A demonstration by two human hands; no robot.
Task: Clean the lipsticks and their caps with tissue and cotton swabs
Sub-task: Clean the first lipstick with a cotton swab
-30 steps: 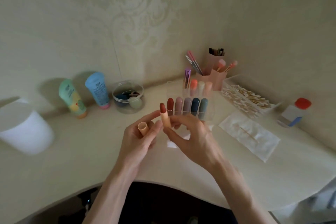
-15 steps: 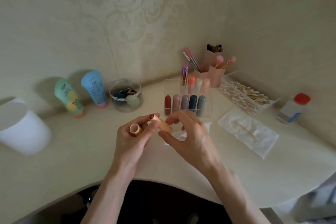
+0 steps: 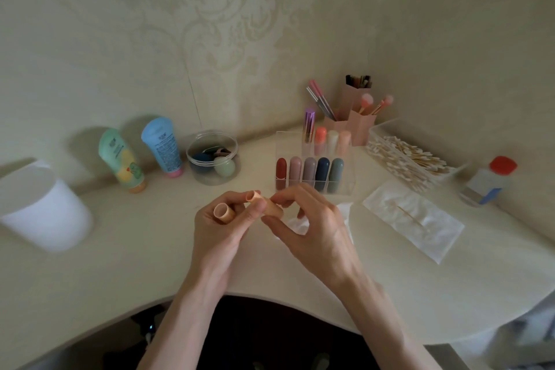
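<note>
In the head view, at the centre of the frame, both hands meet just above the pale cream counter (image 3: 120, 249). The left hand (image 3: 222, 225) has its fingers curled round a peach round cap (image 3: 223, 213), whose open mouth faces up toward the camera. The right hand (image 3: 315, 228) pinches a peach plastic lipstick tube (image 3: 271, 207) between thumb and fingertips. The tube is tilted, its far end pointing to the upper left and touching the left hand's fingertips, so it bridges the two hands just right of the cap. A crumpled white tissue (image 3: 342, 210) lies on the counter under the right hand, mostly hidden by it. Just behind the hands stands a clear acrylic organiser (image 3: 348, 186) with a front row of five capped lipsticks and more behind. To the right lies a flat folded white tissue (image 3: 435, 237) with a single wooden cotton swab (image 3: 411, 215) on it. Beyond that is a clear box of cotton swabs (image 3: 411, 156), and a small clear bottle with a red cap (image 3: 486, 180) stands at the right edge. Pink brush holders (image 3: 357, 126) stand in the corner. On the left a clear round jar (image 3: 213, 156), a blue tube (image 3: 162, 147) and a green tube (image 3: 121, 159) stand along the wall, and a white cylindrical container (image 3: 42, 210) sits at the far left.
</note>
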